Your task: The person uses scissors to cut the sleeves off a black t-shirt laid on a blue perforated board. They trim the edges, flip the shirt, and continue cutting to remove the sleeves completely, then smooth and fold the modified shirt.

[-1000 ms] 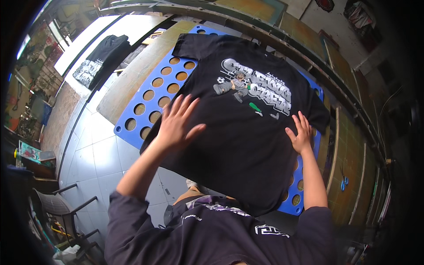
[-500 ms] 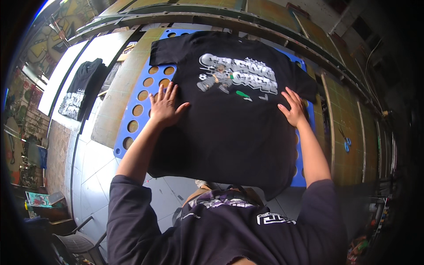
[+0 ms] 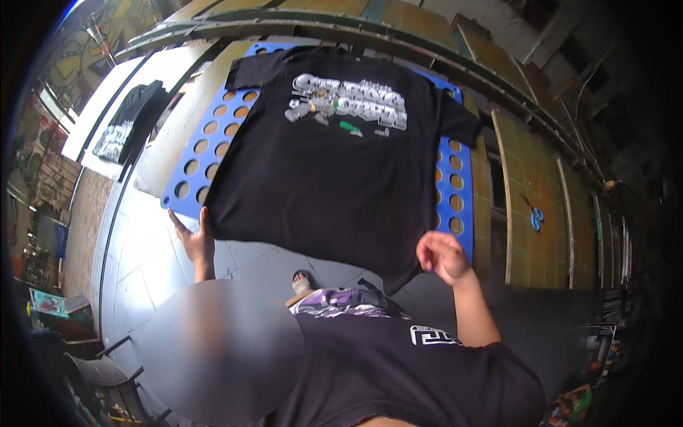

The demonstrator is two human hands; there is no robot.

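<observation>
A black T-shirt with a white and grey print on its upper part lies spread on a blue folding board full of round holes. At the board's near left corner, my left hand has its fingers apart, one fingertip by the corner and another by the shirt's hem. My right hand is closed at the near right end of the hem, its fingers curled on the cloth. The hem hangs past the table's near edge.
A folded black T-shirt rests on a white panel to the left. Blue-handled scissors lie on a board at the right. A long rail runs across the back. Below left stands a chair.
Both hands have come back from the sides of the T-shirt to its near hem. The right fingers have curled onto the cloth. The whole view has shifted slightly.
</observation>
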